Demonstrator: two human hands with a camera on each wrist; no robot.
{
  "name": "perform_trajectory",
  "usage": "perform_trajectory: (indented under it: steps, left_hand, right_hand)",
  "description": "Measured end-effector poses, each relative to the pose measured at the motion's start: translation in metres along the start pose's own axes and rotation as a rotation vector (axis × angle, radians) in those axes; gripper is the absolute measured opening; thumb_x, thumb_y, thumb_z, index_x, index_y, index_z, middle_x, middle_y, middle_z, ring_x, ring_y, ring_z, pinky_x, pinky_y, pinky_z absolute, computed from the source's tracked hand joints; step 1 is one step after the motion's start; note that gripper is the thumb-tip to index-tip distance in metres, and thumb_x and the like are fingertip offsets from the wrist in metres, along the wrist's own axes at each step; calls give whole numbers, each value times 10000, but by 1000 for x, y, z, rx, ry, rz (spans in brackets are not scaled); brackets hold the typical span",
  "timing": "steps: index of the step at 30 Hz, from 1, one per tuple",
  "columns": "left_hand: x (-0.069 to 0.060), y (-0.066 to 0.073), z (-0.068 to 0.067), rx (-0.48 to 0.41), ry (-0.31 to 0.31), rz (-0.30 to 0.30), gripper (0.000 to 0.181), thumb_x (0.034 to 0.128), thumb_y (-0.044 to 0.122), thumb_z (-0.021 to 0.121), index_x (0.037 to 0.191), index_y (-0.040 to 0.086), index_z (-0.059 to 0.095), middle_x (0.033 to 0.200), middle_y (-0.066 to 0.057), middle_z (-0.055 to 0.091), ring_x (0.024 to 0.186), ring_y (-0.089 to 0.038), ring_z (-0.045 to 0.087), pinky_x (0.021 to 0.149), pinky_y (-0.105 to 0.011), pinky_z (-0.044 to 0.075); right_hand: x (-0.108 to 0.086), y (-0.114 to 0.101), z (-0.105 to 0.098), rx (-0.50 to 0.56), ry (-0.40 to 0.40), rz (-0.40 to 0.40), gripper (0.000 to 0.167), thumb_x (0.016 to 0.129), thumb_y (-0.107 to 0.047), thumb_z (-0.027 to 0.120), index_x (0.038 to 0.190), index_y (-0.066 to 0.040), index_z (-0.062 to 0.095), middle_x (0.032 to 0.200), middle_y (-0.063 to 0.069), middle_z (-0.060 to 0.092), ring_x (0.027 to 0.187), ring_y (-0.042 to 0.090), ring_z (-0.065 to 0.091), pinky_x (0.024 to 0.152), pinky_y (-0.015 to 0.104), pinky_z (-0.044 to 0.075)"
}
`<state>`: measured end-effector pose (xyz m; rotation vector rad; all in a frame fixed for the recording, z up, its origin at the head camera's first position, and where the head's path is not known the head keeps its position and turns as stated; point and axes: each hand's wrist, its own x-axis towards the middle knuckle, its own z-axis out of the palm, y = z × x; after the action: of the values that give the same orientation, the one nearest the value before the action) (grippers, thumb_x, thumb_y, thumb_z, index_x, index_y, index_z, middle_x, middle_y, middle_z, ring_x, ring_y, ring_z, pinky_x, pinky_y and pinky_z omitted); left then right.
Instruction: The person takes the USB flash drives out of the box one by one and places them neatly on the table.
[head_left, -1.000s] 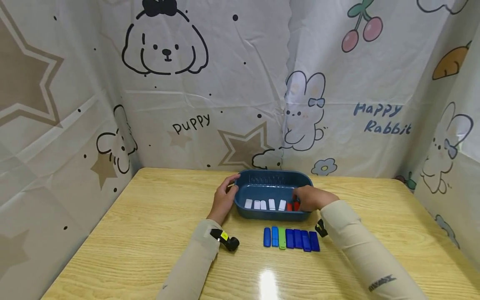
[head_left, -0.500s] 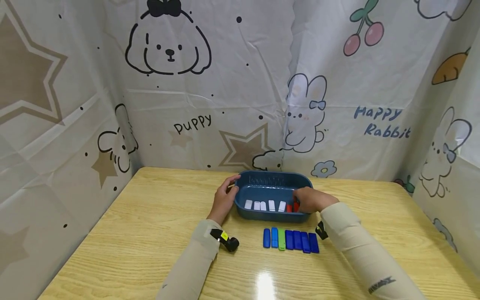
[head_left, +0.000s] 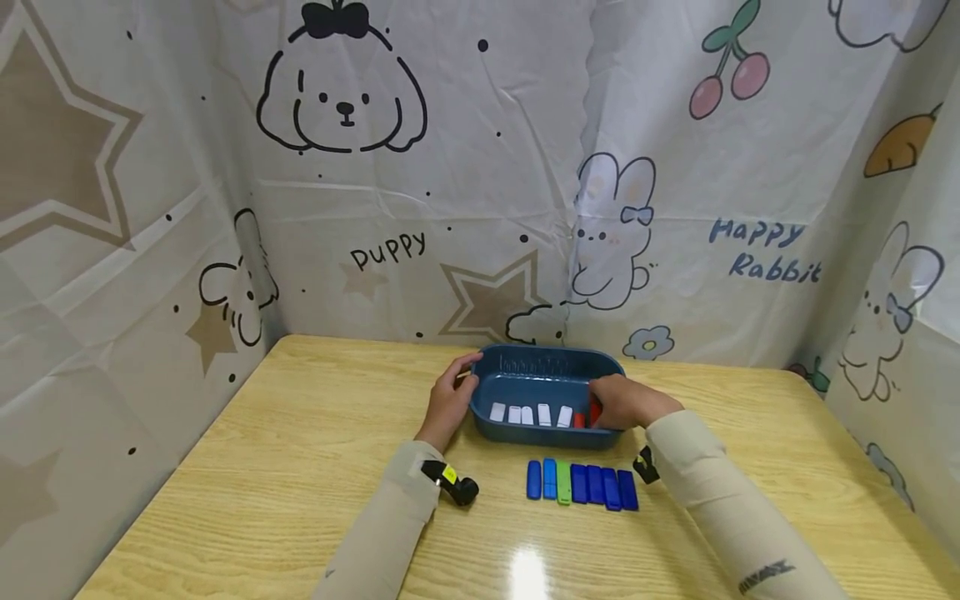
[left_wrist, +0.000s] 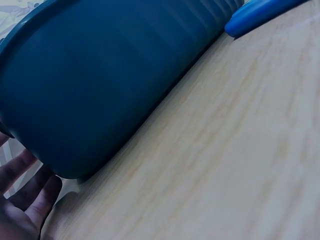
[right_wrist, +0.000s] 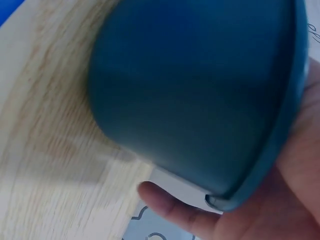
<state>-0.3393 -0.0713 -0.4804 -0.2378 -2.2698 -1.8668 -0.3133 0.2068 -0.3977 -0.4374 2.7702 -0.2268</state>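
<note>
A dark blue plastic basin [head_left: 525,432] stands on the table. My left hand [head_left: 448,404] holds its left end, thumb and index finger at the rim; in the left wrist view other fingers [left_wrist: 47,197] lie outside the wall. My right hand [head_left: 622,402] reaches over the right end and pinches a red oblong piece [head_left: 596,414], its fingertips mostly hidden. Beside that lies another red piece [head_left: 579,421], then a row of several white pieces [head_left: 543,414]. They look like USB sticks. In the right wrist view the basin wall [right_wrist: 190,95] hides the fingertips inside.
Before the basin, a row of similar sticks lies on the wooden table [head_left: 337,433]: several blue ones [head_left: 594,485], a light blue one [head_left: 550,478] and a green one [head_left: 563,482]. A printed cloth [head_left: 420,192] hangs behind and at both sides.
The view has tilted slightly, so everything sits a little lower in it. Within the basin, the red piece at my right fingers shows slightly more. My left hand keeps its place.
</note>
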Motion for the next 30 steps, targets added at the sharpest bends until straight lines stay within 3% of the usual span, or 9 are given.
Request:
perform_trajectory:
  steps: [6,16,25,30]
  left_hand:
    - [-1,-2,2,4,-7,-11,360,933,161,528,1270,252,614,1356,30,548,1253,-221,490,1048,-429,398]
    - [-2,-5,2,5,9,20,350,920,153,538,1248,232,631,1309,20,583,1218,-204,515,1023,-412,418]
    - [0,-4,3,-3,11,22,352,915,137,538,1240,229,638,1295,17,590,1201,-201,523,1012,-406,429]
    - [1,-3,0,-1,15,24,351,923,121,536,1243,224,637,1303,25,584,1212,-191,510,1019,-398,421]
  right_hand:
    - [-9,10,0,37,129,-64,407,783,-242,786,1081,-26,611,883,57,602,773,195,531,704,335,507]
    - [-48,13,3,60,372,-145,522,760,-251,792,1165,18,604,1065,117,625,910,245,560,864,450,509]
    - [-91,11,5,96,503,-206,519,755,-214,798,1180,6,598,1120,110,609,966,273,583,824,452,525]
    - [-106,6,5,59,513,-234,512,746,-228,807,1166,-16,605,1107,84,614,951,245,583,807,439,527]
